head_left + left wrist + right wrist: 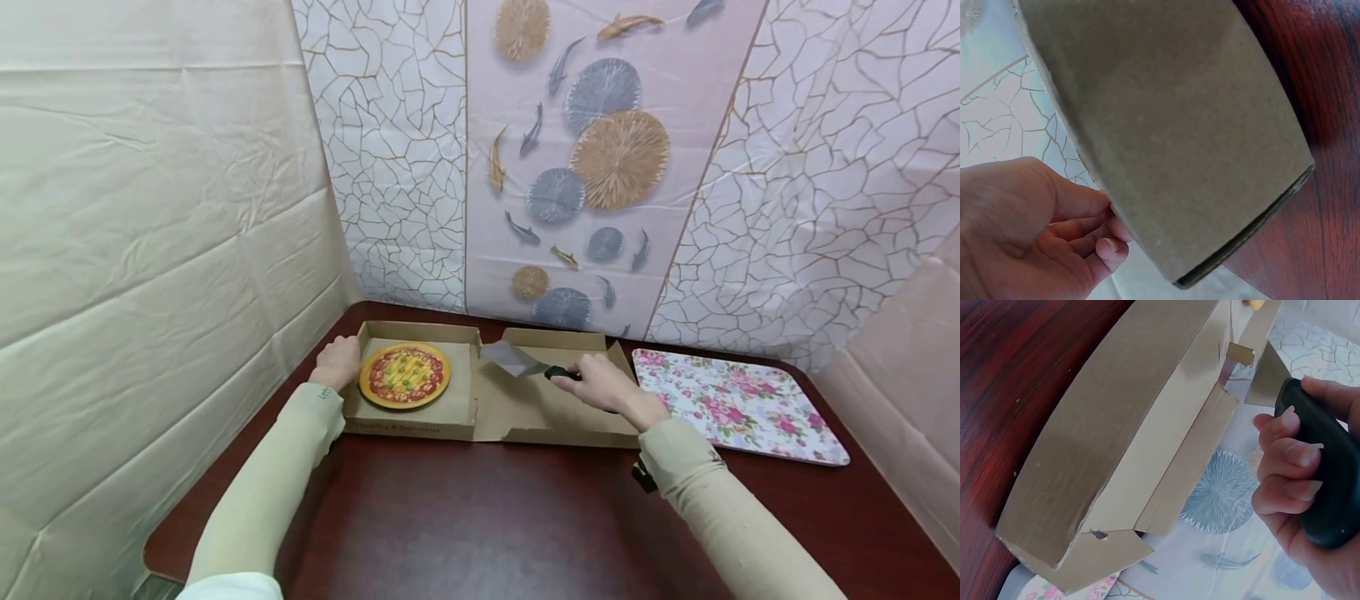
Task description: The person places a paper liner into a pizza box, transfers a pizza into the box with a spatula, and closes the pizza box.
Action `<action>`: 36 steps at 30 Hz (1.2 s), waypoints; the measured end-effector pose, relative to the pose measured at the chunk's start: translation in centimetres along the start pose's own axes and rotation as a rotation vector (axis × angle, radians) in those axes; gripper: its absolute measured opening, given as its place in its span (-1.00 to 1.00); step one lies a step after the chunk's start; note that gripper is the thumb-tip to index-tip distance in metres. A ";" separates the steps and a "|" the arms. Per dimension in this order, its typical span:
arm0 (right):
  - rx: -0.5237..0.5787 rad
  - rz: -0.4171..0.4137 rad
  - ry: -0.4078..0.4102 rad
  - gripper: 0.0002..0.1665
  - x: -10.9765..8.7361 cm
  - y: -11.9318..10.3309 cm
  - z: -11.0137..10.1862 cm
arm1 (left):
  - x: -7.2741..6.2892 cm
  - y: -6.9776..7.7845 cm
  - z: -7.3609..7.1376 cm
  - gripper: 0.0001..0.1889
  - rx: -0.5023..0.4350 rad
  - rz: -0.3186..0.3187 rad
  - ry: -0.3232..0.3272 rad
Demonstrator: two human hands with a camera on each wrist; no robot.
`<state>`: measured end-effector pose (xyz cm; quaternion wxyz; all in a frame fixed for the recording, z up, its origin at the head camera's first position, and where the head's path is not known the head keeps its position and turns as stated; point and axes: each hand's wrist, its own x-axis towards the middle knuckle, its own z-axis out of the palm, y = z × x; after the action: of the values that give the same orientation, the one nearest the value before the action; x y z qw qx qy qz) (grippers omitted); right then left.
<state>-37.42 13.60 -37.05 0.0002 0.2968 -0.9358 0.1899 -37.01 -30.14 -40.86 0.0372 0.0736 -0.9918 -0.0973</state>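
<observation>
An unfolded cardboard pizza box point(491, 408) lies on the table, its lid spread to the right. In its left half sits a round toy-like pizza point(406, 376) with a yellow rim and red and green toppings. My left hand point(337, 363) pinches the box's left wall; the left wrist view shows thumb and fingertips point(1113, 245) at the cardboard edge. My right hand point(606, 385) grips the black handle point(1325, 469) of a pizza server. Its flat metal blade point(513, 358) hangs above the box, pointing left, apart from the pizza.
A flowered tray point(738, 404) lies right of the box, close to the lid's right end. The dark red wooden table point(465, 517) stretches toward me. Patterned cloth point(390, 167) hangs behind the table, and pale cloth point(150, 250) covers the left side.
</observation>
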 end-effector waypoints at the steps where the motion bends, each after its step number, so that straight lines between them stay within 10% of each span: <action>1: -0.001 0.005 0.003 -0.53 0.0 0.2 0.0 | 0.0 0.0 0.0 -0.67 0.000 -0.004 -0.001; 36: 0.014 0.049 0.079 -0.53 -2.2 3.8 -1.0 | 0.0 -0.2 0.0 -0.73 -0.015 0.002 -0.020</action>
<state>-37.84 18.02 -37.72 0.0305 0.2663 -0.9406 0.2083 -36.98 -30.30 -40.87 0.0281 0.0716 -0.9915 -0.1053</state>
